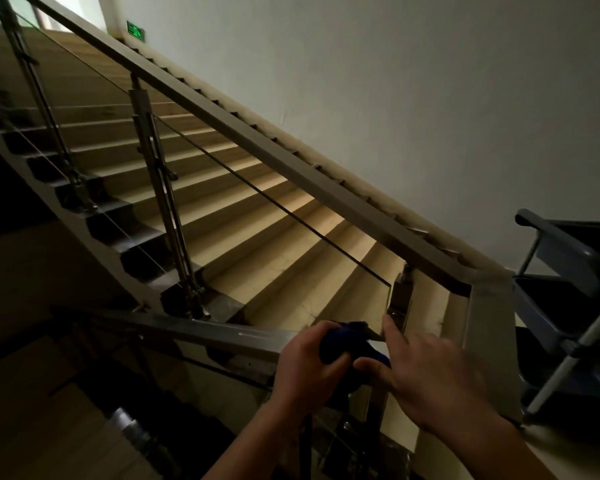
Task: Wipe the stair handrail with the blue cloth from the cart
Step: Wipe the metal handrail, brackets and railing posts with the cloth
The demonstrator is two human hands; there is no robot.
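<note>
The blue cloth (pixel 340 344) is bunched up between both my hands, low in the middle of the view. My left hand (pixel 309 368) is closed around its left part. My right hand (pixel 426 372) pinches its right end with thumb and fingers, index finger stretched up. Both hands sit over the near end of the lower metal handrail (pixel 201 332), which runs off to the left. The long upper stair handrail (pixel 257 140) rises diagonally from a post at the lower right to the top left.
A grey cleaning cart (pixel 568 285) with a white-handled tool stands at the right edge. Metal posts (pixel 160 188) and glass panels line the tan steps (pixel 257 244). A white wall fills the right; a green exit sign (pixel 136 30) glows at the top.
</note>
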